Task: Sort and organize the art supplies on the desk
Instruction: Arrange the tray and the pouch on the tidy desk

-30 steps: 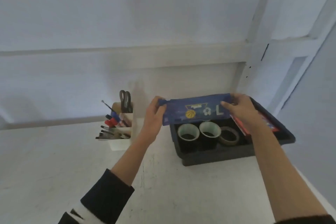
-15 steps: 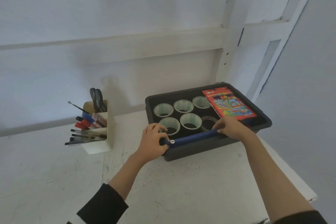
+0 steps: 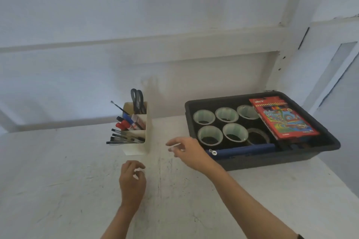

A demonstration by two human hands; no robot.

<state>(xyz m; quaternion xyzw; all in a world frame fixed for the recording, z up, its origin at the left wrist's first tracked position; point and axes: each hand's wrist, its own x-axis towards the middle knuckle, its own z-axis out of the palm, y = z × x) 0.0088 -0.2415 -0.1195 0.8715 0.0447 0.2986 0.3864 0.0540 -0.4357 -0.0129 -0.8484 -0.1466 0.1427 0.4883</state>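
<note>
We note both hands released: the left hand (image 3: pixel 133 182) hovers over the desk (image 3: pixel 58 180), fingers loosely curled on nothing. The right hand (image 3: pixel 187 151) has relaxed, empty fingers pointing leftward and sits by the left end of the blue pencil case (image 3: pixel 244 150); we cannot tell if they touch. The case lies in the black tray (image 3: pixel 320 154) along its front wall, long axis left to right, zipper pull at the left end, with tape rolls (image 3: pixel 203 133) behind and a red coloured-pencil box (image 3: pixel 281 118) at the right. The desk is white and scuffed, a white organizer (image 3: pixel 136 148) of pens, markers and scissors stands left of the tray, and a pale panelled wall (image 3: pixel 97 25) rises behind.
</note>
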